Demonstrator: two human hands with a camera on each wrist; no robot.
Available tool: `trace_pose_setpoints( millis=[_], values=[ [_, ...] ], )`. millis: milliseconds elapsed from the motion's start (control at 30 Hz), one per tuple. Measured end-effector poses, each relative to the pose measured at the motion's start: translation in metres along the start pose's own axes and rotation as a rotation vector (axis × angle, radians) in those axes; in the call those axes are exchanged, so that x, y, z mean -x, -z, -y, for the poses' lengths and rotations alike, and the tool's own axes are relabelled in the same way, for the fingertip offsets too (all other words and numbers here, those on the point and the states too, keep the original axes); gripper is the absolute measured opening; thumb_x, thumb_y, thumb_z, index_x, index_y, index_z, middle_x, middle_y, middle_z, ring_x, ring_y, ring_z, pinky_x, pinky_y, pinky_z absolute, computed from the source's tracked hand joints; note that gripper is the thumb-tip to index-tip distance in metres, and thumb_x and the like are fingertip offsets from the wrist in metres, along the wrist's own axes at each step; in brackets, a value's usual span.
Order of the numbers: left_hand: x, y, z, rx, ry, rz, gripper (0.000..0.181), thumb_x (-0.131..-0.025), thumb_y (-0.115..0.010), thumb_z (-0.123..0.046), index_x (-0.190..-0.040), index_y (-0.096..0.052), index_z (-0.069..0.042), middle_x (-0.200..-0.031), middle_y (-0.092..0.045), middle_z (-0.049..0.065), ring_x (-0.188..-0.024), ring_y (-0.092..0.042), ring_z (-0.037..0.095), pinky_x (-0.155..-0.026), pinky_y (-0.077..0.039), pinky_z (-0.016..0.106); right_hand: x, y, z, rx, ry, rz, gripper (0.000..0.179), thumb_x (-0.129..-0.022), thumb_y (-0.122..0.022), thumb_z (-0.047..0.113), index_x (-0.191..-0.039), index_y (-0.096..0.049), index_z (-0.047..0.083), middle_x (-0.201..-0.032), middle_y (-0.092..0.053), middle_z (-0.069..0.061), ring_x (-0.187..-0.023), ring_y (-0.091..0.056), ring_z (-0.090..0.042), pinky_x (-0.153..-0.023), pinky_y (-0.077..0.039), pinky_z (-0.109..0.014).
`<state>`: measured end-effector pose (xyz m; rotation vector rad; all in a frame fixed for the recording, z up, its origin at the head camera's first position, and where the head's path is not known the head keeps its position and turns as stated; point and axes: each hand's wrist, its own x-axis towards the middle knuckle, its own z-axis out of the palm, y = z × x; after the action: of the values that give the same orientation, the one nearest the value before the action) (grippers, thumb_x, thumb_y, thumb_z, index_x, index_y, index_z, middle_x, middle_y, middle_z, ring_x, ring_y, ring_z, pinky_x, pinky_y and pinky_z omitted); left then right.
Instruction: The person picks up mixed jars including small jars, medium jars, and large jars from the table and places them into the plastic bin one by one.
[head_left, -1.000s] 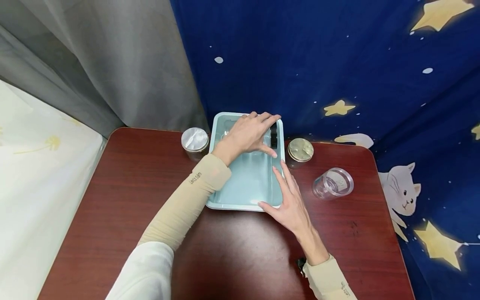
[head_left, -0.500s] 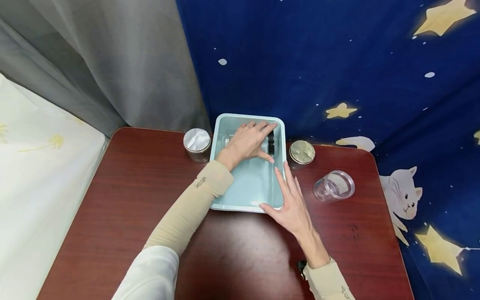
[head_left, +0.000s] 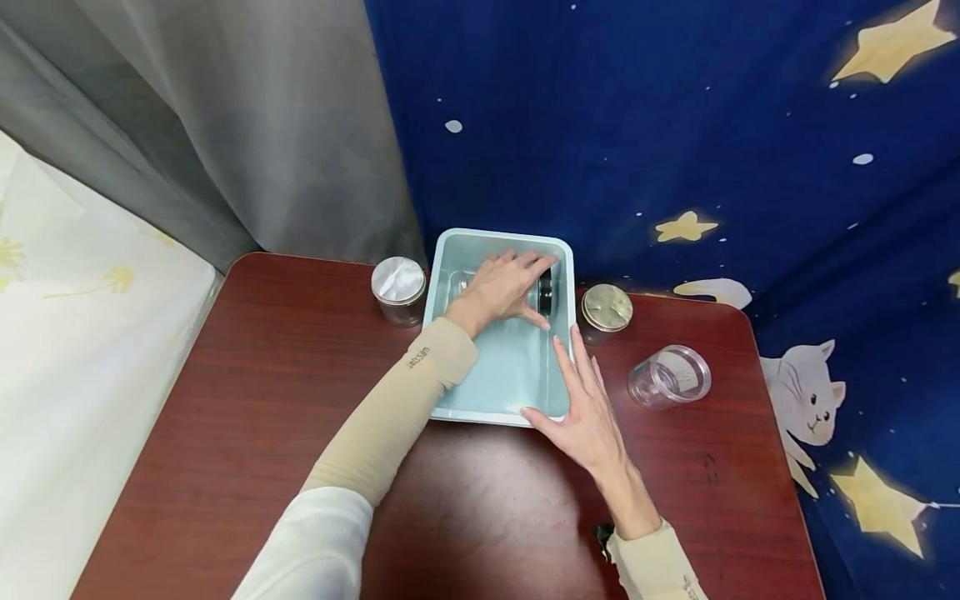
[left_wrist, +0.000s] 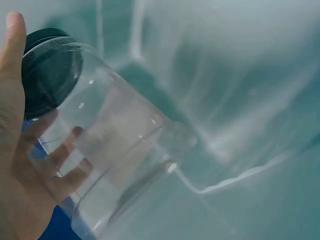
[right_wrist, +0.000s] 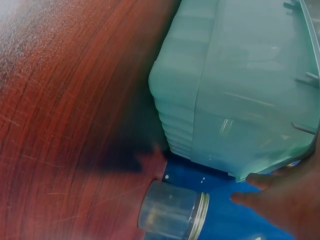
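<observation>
A clear jar point(left_wrist: 115, 135) with a black lid point(head_left: 545, 292) lies on its side at the back of the pale blue-green bin point(head_left: 480, 416). My left hand point(head_left: 498, 287) reaches down into the bin and grips this jar; in the left wrist view its fingers show through the clear wall, with the thumb point(left_wrist: 14, 37) beside the lid. At the bin's front right corner, my right hand point(head_left: 588, 417) has its thumb by the front rim and its fingers stretched along the right side. Whether these fingers press the bin cannot be told.
A silver-lidded jar point(head_left: 399, 292) stands left of the bin. Right of it are a gold-lidded jar point(head_left: 606, 312), also in the right wrist view, and a clear lidless-looking container point(head_left: 667, 375). Curtains point(head_left: 525, 108) hang behind the reddish-brown table point(head_left: 285, 358).
My left hand has sunk lower and slightly nearer inside the bin, with the jar's black lid. The right hand keeps its place. The head view has shifted slightly.
</observation>
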<state>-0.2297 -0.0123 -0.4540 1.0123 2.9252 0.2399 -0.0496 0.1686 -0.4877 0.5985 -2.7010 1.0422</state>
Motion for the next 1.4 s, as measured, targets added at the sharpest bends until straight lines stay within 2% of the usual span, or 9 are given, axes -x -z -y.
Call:
trace_pose_setpoints(
  millis=[200, 433, 567, 667, 867, 1033, 1267, 1400],
  values=[
    [-0.004, -0.013, -0.003, -0.01, 0.016, 0.047, 0.116, -0.064, -0.066, -0.08, -0.159, -0.022, -0.029, -0.156, -0.038, 0.003, -0.134, -0.045, 0.032, -0.106, -0.037, 0.053, 0.001, 0.0, 0.0, 0.0, 0.0, 0.002, 0.101, -0.084, -0.059, 0.072, -0.159, -0.024, 0.014, -0.166, -0.009, -0.011, -0.149, -0.022, -0.029, -0.111, -0.019, -0.066],
    [-0.004, -0.019, -0.002, -0.018, 0.025, 0.035, 0.117, -0.063, -0.068, -0.078, -0.158, -0.026, -0.026, -0.155, -0.04, 0.002, -0.131, -0.048, 0.03, -0.103, -0.04, 0.05, 0.001, 0.001, 0.0, -0.003, 0.009, -0.005, 0.1, -0.084, -0.061, 0.07, -0.159, -0.024, 0.015, -0.166, -0.01, -0.011, -0.149, -0.021, -0.03, -0.111, -0.019, -0.067],
    [-0.004, -0.02, -0.001, -0.001, 0.034, 0.04, 0.116, -0.063, -0.074, -0.074, -0.157, -0.026, -0.026, -0.155, -0.04, 0.004, -0.132, -0.047, 0.032, -0.104, -0.039, 0.052, 0.001, 0.0, 0.0, -0.001, 0.009, -0.005, 0.101, -0.084, -0.061, 0.07, -0.159, -0.022, 0.016, -0.166, -0.01, -0.011, -0.149, -0.021, -0.031, -0.111, -0.019, -0.067],
    [-0.004, -0.02, 0.0, 0.006, 0.047, 0.059, 0.115, -0.064, -0.077, -0.071, -0.157, -0.027, -0.026, -0.155, -0.039, 0.004, -0.133, -0.046, 0.033, -0.105, -0.037, 0.054, 0.0, 0.0, 0.0, 0.0, 0.01, -0.007, 0.101, -0.084, -0.063, 0.069, -0.159, -0.022, 0.016, -0.166, -0.01, -0.012, -0.149, -0.022, -0.031, -0.11, -0.019, -0.067],
    [-0.004, -0.024, 0.002, 0.009, 0.063, 0.11, 0.114, -0.066, -0.075, -0.071, -0.158, -0.025, -0.026, -0.157, -0.036, 0.003, -0.136, -0.042, 0.034, -0.11, -0.031, 0.057, 0.001, 0.0, 0.0, -0.002, 0.009, -0.012, 0.102, -0.083, -0.068, 0.065, -0.159, -0.023, 0.015, -0.165, -0.012, -0.012, -0.148, -0.023, -0.032, -0.11, -0.02, -0.067],
    [-0.005, -0.029, 0.003, 0.018, 0.084, 0.15, 0.113, -0.066, -0.074, -0.071, -0.158, -0.024, -0.028, -0.158, -0.034, 0.003, -0.139, -0.039, 0.034, -0.112, -0.027, 0.057, 0.001, 0.001, 0.001, -0.007, 0.007, -0.008, 0.102, -0.084, -0.065, 0.067, -0.159, -0.022, 0.014, -0.165, -0.012, -0.012, -0.148, -0.022, -0.031, -0.111, -0.019, -0.067],
    [-0.005, -0.031, 0.002, 0.031, 0.087, 0.131, 0.112, -0.066, -0.075, -0.071, -0.157, -0.027, -0.028, -0.156, -0.036, 0.004, -0.138, -0.039, 0.033, -0.111, -0.03, 0.056, 0.001, 0.001, 0.001, -0.009, 0.012, -0.011, 0.101, -0.084, -0.064, 0.067, -0.159, -0.023, 0.014, -0.165, -0.012, -0.012, -0.149, -0.022, -0.031, -0.11, -0.019, -0.068],
    [-0.006, -0.03, 0.001, 0.028, 0.08, 0.085, 0.108, -0.065, -0.075, -0.072, -0.155, -0.034, -0.028, -0.152, -0.041, 0.002, -0.136, -0.04, 0.029, -0.108, -0.034, 0.053, 0.001, 0.001, 0.001, -0.009, 0.013, -0.014, 0.102, -0.084, -0.065, 0.067, -0.159, -0.022, 0.014, -0.166, -0.012, -0.012, -0.148, -0.022, -0.032, -0.11, -0.02, -0.068]
  ],
)
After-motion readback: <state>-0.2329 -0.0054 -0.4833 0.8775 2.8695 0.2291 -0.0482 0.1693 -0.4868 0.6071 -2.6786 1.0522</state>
